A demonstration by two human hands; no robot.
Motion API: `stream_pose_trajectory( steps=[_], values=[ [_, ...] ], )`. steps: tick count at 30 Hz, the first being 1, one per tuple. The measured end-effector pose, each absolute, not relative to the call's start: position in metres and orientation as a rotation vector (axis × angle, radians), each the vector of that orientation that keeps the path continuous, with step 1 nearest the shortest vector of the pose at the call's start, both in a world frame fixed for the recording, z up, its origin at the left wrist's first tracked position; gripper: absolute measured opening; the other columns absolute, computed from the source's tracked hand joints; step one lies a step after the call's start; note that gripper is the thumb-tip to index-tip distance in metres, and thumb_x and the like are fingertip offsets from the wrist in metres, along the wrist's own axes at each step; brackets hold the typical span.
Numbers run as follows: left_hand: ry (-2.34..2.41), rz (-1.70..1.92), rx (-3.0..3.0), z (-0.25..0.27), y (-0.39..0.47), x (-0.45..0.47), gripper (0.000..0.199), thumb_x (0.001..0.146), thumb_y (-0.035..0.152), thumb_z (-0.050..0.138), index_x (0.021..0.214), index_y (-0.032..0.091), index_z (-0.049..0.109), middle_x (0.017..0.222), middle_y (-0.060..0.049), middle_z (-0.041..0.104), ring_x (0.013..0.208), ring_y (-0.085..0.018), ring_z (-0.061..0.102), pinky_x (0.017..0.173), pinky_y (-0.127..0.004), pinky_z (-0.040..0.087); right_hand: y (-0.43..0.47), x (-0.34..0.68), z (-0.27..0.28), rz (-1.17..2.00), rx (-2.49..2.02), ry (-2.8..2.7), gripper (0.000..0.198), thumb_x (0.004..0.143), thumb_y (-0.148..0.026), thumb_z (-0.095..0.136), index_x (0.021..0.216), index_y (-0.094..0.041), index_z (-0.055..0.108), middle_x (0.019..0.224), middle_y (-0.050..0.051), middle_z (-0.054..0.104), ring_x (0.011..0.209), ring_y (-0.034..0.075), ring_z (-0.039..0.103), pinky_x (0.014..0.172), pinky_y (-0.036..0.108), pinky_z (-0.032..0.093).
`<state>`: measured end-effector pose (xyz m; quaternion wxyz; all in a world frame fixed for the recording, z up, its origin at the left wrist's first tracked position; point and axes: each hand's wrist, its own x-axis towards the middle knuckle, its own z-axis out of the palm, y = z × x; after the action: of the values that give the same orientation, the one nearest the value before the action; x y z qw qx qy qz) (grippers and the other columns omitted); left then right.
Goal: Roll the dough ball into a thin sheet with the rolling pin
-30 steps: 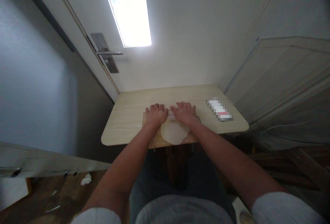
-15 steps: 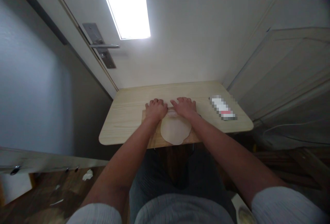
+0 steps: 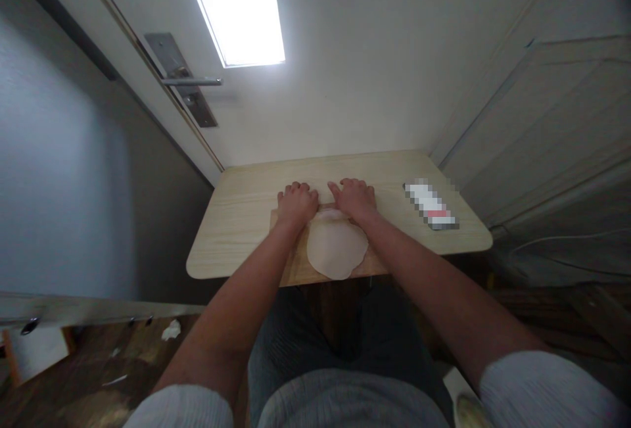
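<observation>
A thin, flat round of pale dough (image 3: 338,249) lies on a wooden board (image 3: 296,269) at the table's near edge. Across its far end runs a slim rolling pin (image 3: 327,206), of which only a short stretch shows between my hands. My left hand (image 3: 298,203) presses on the pin's left part, fingers bent over it. On the right part sits my right hand (image 3: 353,198), its fingers curled forward and its thumb pointing inward. My palms hide both ends of the pin.
The light wooden table (image 3: 236,217) stands against a white door with a metal handle (image 3: 192,81). A blurred-out phone-like object (image 3: 431,206) lies at the table's right. Crumpled white paper (image 3: 171,330) is on the floor at left.
Both hands have moved slightly forward, away from me, and a little more of the dough's far end shows. The view has shifted slightly.
</observation>
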<state>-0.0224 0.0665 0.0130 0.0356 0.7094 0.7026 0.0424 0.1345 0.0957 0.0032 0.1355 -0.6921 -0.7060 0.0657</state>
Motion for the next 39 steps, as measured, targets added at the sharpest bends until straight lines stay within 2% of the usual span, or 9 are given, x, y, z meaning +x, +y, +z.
stream_pose_trajectory(
  steps=[3,10,29,39],
  values=[
    [2.189,0.251,2.249,0.012,0.069,-0.022,0.048,0.099,0.04,0.026,0.117,0.016,0.063,0.122,-0.017,0.06,0.115,-0.032,0.052,0.095,-0.048,0.041,0.099,0.134,0.003,0.199,-2.003,-2.03,0.064,0.098,-0.062,0.031,0.119,-0.014,0.066,0.119,0.02,0.066,0.114,0.032,0.056,0.097,0.047,0.037],
    [2.263,0.319,2.232,0.012,0.074,-0.022,0.048,0.1,0.04,0.024,0.114,0.016,0.063,0.121,-0.016,0.061,0.114,-0.03,0.052,0.096,-0.044,0.041,0.102,0.134,0.005,0.171,-1.979,-2.008,0.062,0.099,-0.06,0.03,0.114,-0.013,0.068,0.113,0.019,0.069,0.108,0.031,0.06,0.092,0.043,0.041],
    [2.293,0.262,2.192,0.008,0.088,-0.025,0.046,0.099,0.039,0.026,0.114,0.016,0.064,0.119,-0.016,0.062,0.114,-0.03,0.054,0.092,-0.042,0.046,0.112,0.132,0.008,0.222,-2.024,-2.041,0.064,0.098,-0.061,0.029,0.114,-0.014,0.069,0.118,0.019,0.067,0.111,0.032,0.056,0.092,0.044,0.042],
    [2.263,0.28,2.171,0.009,0.088,-0.024,0.049,0.099,0.038,0.024,0.115,0.015,0.064,0.119,-0.018,0.061,0.116,-0.031,0.053,0.093,-0.045,0.043,0.114,0.132,0.005,0.203,-2.01,-2.016,0.063,0.099,-0.059,0.03,0.112,-0.012,0.069,0.116,0.02,0.067,0.11,0.031,0.056,0.092,0.043,0.042]
  ],
)
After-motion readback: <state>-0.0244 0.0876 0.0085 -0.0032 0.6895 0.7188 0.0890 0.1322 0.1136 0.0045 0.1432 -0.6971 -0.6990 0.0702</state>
